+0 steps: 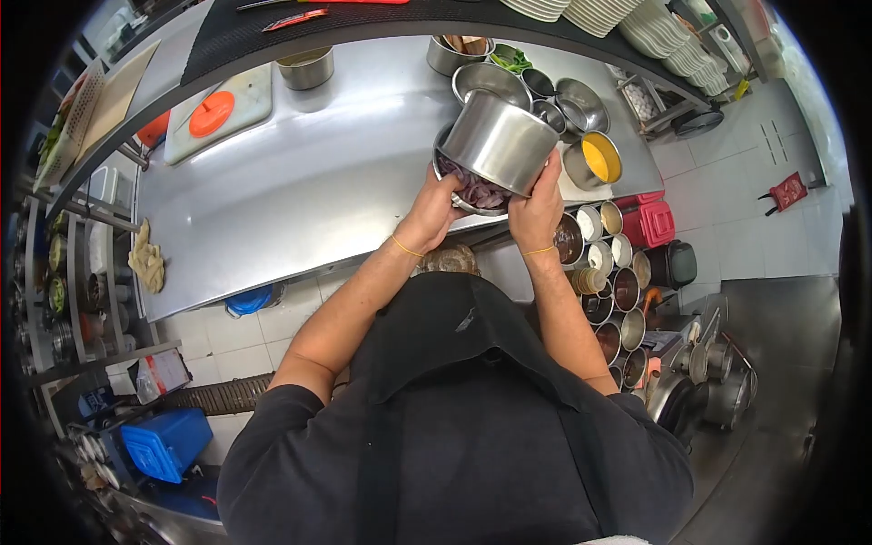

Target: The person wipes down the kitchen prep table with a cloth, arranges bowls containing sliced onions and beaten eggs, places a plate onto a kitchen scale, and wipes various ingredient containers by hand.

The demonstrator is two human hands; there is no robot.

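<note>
A steel pot (501, 143) is tipped on its side over a metal bowl (495, 212) that holds sliced purple onions (480, 193). My right hand (539, 207) is closed on the lower right rim of the pot. My left hand (433, 211) is closed on the near left edge of the bowl, its thumb at the rim by the onions. The pot's inside is turned away, and it hides much of the bowl. Just behind the pot stands another round metal bowl (490, 84).
A pot of yellow liquid (597, 160) stands to the right, beside several metal bowls. Tubs of ingredients (610, 254) line the station below it. A cutting board (241, 127) with an orange lid (212, 113) lies at the left. An overhead shelf (400, 29) crosses the far side.
</note>
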